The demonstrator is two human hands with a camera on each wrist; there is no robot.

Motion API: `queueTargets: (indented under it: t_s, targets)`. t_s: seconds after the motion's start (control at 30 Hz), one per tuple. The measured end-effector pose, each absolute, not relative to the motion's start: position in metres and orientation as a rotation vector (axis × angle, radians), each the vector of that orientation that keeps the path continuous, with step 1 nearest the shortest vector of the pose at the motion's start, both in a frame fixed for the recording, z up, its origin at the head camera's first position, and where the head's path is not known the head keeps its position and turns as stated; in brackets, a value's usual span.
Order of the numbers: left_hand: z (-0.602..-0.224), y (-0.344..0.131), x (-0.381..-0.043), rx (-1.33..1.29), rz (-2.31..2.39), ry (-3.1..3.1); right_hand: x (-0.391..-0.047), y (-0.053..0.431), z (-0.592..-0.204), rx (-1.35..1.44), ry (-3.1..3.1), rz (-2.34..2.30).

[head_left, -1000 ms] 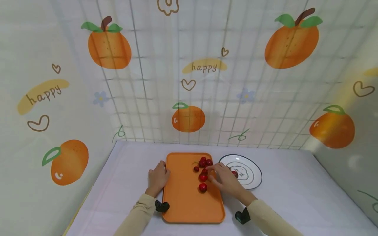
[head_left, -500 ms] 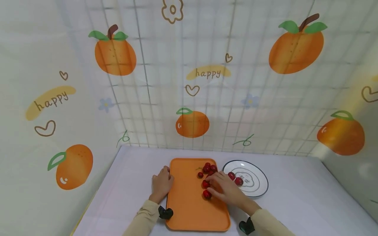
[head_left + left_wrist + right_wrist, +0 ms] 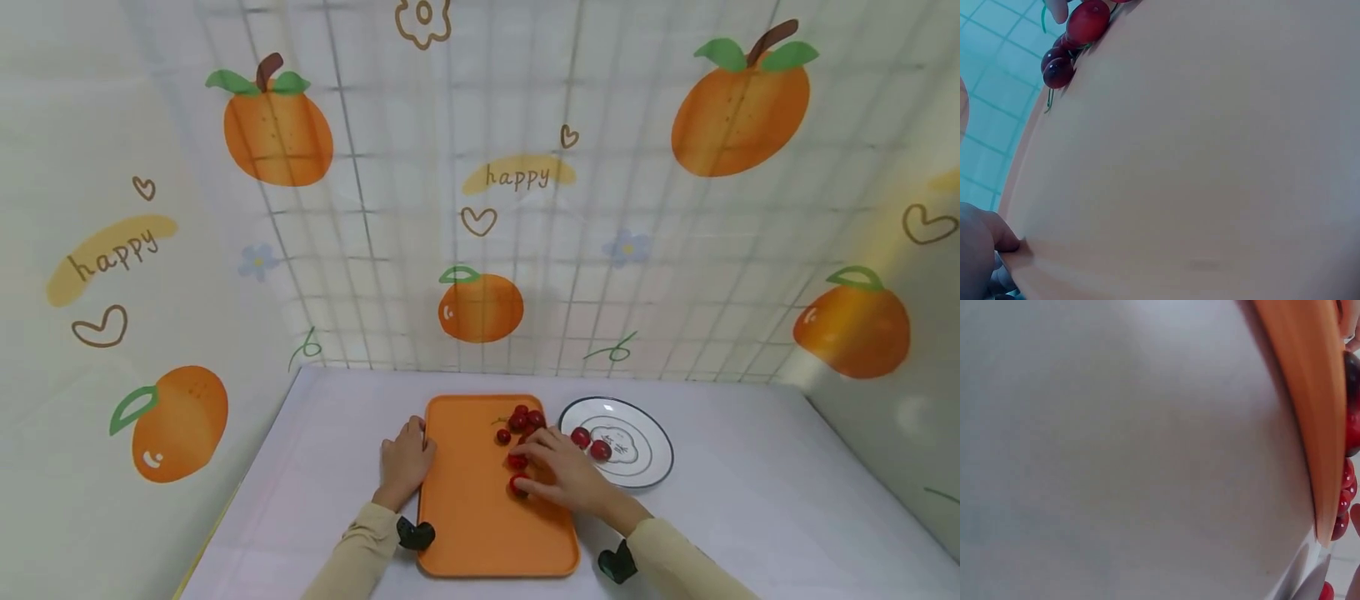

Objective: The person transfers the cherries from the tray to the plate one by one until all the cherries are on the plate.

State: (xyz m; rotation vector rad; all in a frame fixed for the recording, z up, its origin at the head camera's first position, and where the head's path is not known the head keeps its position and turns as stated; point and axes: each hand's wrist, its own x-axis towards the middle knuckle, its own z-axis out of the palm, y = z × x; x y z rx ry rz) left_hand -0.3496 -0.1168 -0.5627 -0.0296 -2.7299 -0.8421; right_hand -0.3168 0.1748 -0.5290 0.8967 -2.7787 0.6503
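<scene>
While the left hand (image 3: 405,460) holds the left edge of an orange tray (image 3: 472,537), with its thumb over the rim, the right hand (image 3: 568,473) is above the right side of the same tray, among the cherries. The thumb and the fingertips of this right hand are apart from each other: the thumb is at the front cherry (image 3: 516,487), and the fingers reach over the middle cherry (image 3: 515,461), just behind it. I cannot tell how firmly they touch. Farther back on the tray, a dark red cluster (image 3: 520,419) lies near the right edge, and one small cherry (image 3: 503,437) is just to the left of it, near a green stem. Just beside the tray, on the right, a white plate (image 3: 652,462) with a dark rim carries two red cherries (image 3: 600,451). Tray and plate both stand on a white surface (image 3: 750,492). Behind it hangs a pale curtain (image 3: 390,308), on which oranges, hearts and the word "happy" are printed. Both arms wear beige sleeves (image 3: 352,550).
</scene>
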Motion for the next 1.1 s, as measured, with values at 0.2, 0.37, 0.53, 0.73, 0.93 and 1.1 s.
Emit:
queueTargets:
  t_s: [0.2,0.37,0.53,0.73,0.93,1.1]
  targets:
    - [-0.5671,-0.1176,-0.3496,-0.039,-0.831,-2.706,-0.3157,0.1753,-0.5306,0.94,-2.768,0.67]
    - [-0.5671,-0.1158,-0.3504,-0.054,-0.857,-2.67,-0.3172,0.1762,-0.5307,0.965,-2.751,0.671]
    - [-0.5628,-0.116,-0.3479,-0.048,-0.863,-2.655,-0.3193,0.175,-0.5316,1.027,-2.73,0.668]
    - [-0.5599,-0.1164,-0.3453,-0.038,-0.864,-2.692,-0.3178,0.1753,-0.5333,1.061,-2.754,0.655]
    - [-0.5632,-0.1167,-0.3464,-0.023,-0.832,-2.713,-0.3162,0.1764,-0.5334,1.036,-2.793,0.64]
    - [-0.5617,-0.1162,-0.3457,-0.02,-0.854,-2.695,-0.3151,0.1781,-0.5279,0.925,-2.798,0.625]
